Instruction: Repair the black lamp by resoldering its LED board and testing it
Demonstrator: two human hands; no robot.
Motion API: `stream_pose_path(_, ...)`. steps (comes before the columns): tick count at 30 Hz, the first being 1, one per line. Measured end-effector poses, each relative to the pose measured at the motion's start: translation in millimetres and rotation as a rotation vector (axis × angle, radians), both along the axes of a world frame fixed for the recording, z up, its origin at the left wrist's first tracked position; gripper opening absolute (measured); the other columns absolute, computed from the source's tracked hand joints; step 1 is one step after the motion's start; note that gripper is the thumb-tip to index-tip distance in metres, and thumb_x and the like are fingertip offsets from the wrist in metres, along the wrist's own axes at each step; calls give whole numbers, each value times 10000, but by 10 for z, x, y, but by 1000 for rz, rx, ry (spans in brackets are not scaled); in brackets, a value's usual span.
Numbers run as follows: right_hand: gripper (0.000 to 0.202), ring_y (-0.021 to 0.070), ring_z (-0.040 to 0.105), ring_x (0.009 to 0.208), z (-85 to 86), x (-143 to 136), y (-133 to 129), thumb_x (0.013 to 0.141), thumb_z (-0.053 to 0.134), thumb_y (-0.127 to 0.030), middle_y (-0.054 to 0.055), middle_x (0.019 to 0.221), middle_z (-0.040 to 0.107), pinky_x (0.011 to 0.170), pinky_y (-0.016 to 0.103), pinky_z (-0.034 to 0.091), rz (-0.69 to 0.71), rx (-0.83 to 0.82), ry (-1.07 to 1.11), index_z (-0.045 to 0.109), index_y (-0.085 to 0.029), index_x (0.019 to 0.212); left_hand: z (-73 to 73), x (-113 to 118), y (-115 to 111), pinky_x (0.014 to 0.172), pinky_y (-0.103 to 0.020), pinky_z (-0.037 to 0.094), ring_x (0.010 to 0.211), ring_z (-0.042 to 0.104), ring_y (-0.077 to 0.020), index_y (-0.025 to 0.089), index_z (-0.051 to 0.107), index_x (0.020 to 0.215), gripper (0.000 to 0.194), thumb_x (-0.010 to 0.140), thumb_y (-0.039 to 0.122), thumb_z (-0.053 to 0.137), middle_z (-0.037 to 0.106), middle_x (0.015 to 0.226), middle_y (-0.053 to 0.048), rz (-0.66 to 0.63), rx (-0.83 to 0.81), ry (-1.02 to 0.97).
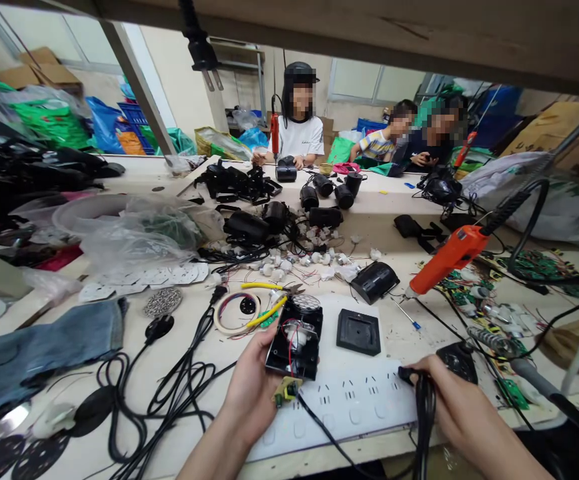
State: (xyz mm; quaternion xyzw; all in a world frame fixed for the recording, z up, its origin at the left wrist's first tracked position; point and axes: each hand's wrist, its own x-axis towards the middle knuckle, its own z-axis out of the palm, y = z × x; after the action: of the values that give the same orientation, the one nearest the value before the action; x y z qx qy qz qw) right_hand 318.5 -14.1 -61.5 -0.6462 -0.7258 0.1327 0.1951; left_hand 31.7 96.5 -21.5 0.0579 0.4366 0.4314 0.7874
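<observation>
My left hand (254, 373) is closed round an open black device housing (297, 343), with a white motor-like part and red wires inside it. A small circuit board (286, 391) hangs at its lower end, joined to a black cord. My right hand (447, 387) grips a black power plug (407, 375) with its bundled cord (424, 420), at the right end of a white power strip (354, 400). Whether the plug's prongs sit in the socket is hidden. Just beyond the strip lies a square black cover (358, 332).
An orange electric screwdriver (447, 260) hangs at the right. Yellow-handled pliers (272, 307) and a tape roll (237, 312) lie ahead. Black cords (139, 400) and blue cloth (49, 347) cover the left. Green circuit boards (539, 267) lie right. Several people sit across the table.
</observation>
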Motion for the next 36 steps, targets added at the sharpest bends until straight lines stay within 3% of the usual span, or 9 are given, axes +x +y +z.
stream_pose_path(4, 74, 238, 641, 543, 4, 223, 215, 925, 385, -239, 24, 652, 617, 485, 289, 472, -181, 102, -201, 459, -234, 921, -5, -31, 19, 625, -338, 609, 730, 724, -226, 136, 631, 1154, 290, 902, 198, 502, 744, 931, -94, 8, 28, -14)
stream_pose_path(6, 125, 266, 656, 592, 81, 176, 304, 911, 370, -230, 69, 736, 647, 491, 325, 472, -236, 182, -316, 493, -220, 932, 0, -50, 35, 647, -336, 612, 758, 724, -223, 137, 630, 1159, 291, 908, 194, 495, 743, 938, -89, 33, 31, -31)
stream_pose_path(9, 236, 294, 657, 843, 299, -234, 322, 952, 322, -191, 143, 1006, 639, 682, 386, 507, -233, 387, -344, 531, -194, 1061, 18, -62, 50, 703, -330, 611, 795, 722, -211, 134, 640, 1134, 273, 918, 175, 478, 742, 933, -76, 94, 42, -69)
stream_pose_path(12, 109, 224, 619, 806, 426, -882, 262, 1001, 441, -181, 76, 900, 613, 725, 312, 485, -31, 463, -40, 528, -225, 1049, 44, -57, 52, 756, -349, 606, 818, 719, -214, 120, 658, 1052, 237, 930, 186, 467, 743, 925, -80, 135, 32, -96)
stream_pose_path(15, 89, 229, 592, 868, 304, -1421, 283, 1006, 472, -196, 76, 930, 595, 757, 317, 492, 139, 292, 209, 528, -206, 1075, 78, -57, 44, 807, -374, 593, 859, 715, -230, 115, 666, 985, 226, 932, 191, 459, 745, 914, -84, 154, 11, -119)
stream_pose_path(19, 146, 279, 562, 941, 58, -1716, 463, 941, 538, -188, 90, 1014, 595, 814, 401, 466, 119, 187, 290, 584, -187, 1080, 111, -101, 35, 870, -360, 567, 935, 700, -227, 124, 680, 999, 237, 919, 157, 460, 747, 976, -75, 197, 37, -167)
stream_pose_path(23, 133, 214, 580, 770, 78, -1724, 581, 893, 464, -144, 28, 786, 611, 708, 314, 440, 136, -40, 490, 550, -194, 804, 84, -185, 38, 878, -312, 555, 929, 689, -193, 132, 684, 1029, 242, 923, 153, 467, 739, 1032, -64, 209, 97, -197)
stream_pose_path(27, 151, 167, 584, 635, 199, -1593, 559, 938, 454, -274, -1, 708, 617, 604, 243, 444, 77, -291, 761, 554, -195, 857, 24, -245, 36, 801, -310, 574, 843, 688, -179, 143, 682, 1023, 215, 913, 169, 499, 738, 1018, -71, 195, 121, -144)
stream_pose_path(36, 279, 182, 598, 784, 449, -1118, 622, 972, 448, -366, 28, 888, 626, 702, 261, 459, 7, -62, 597, 685, -229, 1028, -73, -183, -9, 719, -411, 597, 802, 687, -217, 171, 658, 1036, 183, 893, 217, 552, 728, 1005, -85, 57, 111, -52)
